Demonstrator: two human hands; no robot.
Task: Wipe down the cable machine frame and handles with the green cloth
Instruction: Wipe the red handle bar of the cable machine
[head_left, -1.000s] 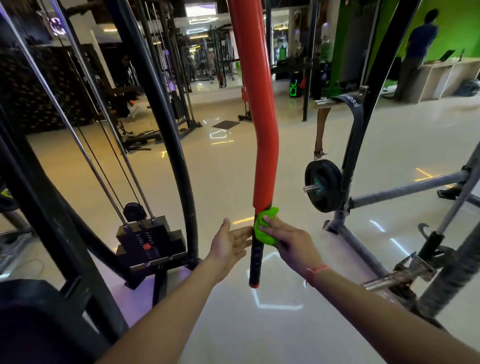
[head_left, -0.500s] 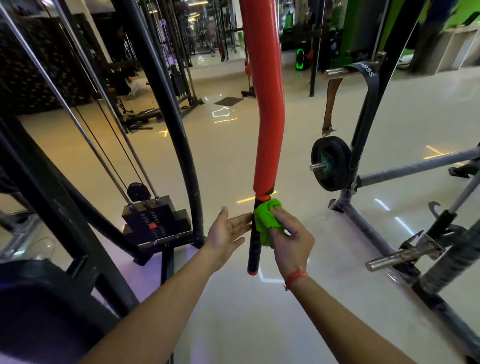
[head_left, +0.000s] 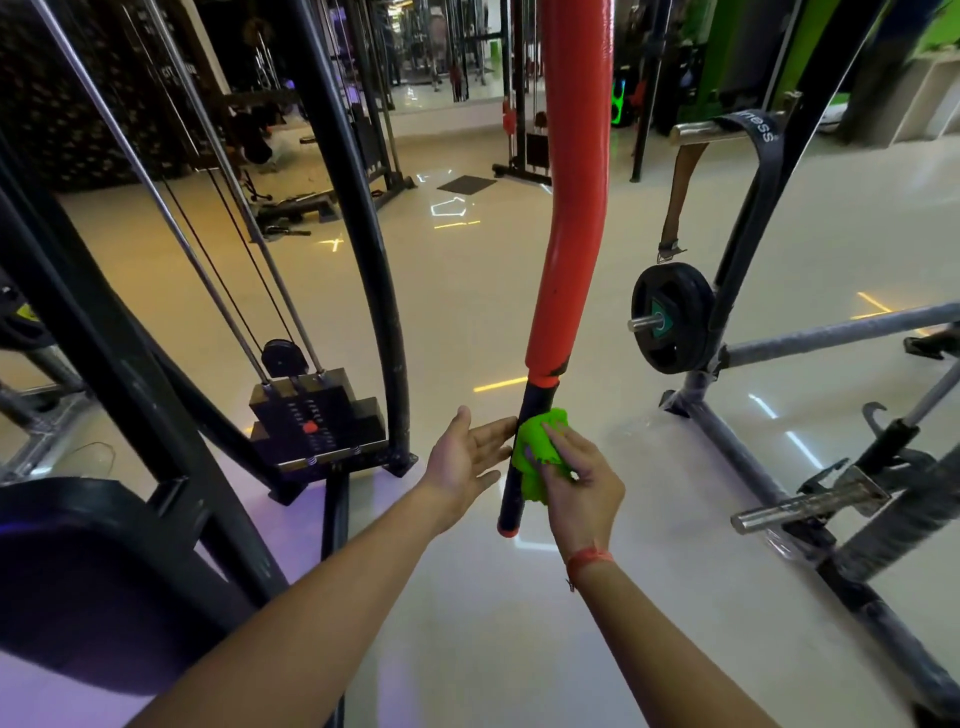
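A gym with a glossy pale floor (head_left: 467, 322) that mirrors the ceiling lights, mirrors and more machines at the back, a green wall at the far right.

Near the middle of the view, low over the floor, the green cloth (head_left: 537, 454) is bunched against the black lower section of a hanging bar (head_left: 514, 483), just below where the bar's thick red padding (head_left: 569, 208) ends and above its small red end cap. The right hand (head_left: 579, 475) holds the cloth, its fingers curled over the wad and pressing it to the right side of the bar; a red band sits on that wrist. The left hand (head_left: 465, 457) is on the other side of the bar, palm turned toward it, fingers straight and spread, gripping nothing; its fingertips reach the bar's edge, though whether they touch it is hard to tell.

To the left stands the cable machine frame (head_left: 363, 234), a curved black upright with steel guide rods and cables running down to the weight stack (head_left: 317, 415) at its base. A dark padded seat (head_left: 93, 582) fills the lower left corner. To the right, a grey-wrapped rack (head_left: 831, 332) carries a black weight plate (head_left: 672, 317) on a peg, and a black strap (head_left: 763, 171) hangs from a chrome bar above it.
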